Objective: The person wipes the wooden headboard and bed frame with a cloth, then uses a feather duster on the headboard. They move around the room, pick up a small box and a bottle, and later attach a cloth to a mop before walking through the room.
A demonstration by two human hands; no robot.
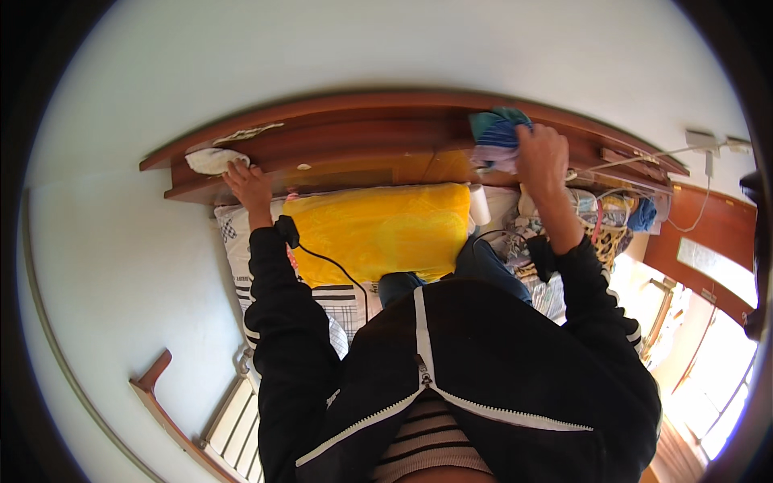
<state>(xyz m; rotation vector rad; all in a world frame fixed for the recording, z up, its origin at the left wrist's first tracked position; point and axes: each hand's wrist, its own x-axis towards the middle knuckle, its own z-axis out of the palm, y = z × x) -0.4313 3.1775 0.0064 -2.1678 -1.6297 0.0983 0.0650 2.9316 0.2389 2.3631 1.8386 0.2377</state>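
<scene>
My right hand (543,157) grips a crumpled cloth (500,137) in green, blue and pale lilac, against the brown wooden headboard (374,130) of a bed. At the headboard's left end my left hand (247,184) reaches up, its fingertips at the edge of a white cloth (211,162); whether they grip it I cannot tell. Between my arms a yellow towel-like cover (380,232) lies over the head of the bed, with a white roll (480,204) standing by its right edge.
Clothes and patterned fabric (604,235) are heaped at the right of the bed. A white cable (634,159) runs from the wall socket (700,139) across the headboard's right end. A slatted frame with a wooden rail (169,422) stands at the lower left; a window is at the lower right.
</scene>
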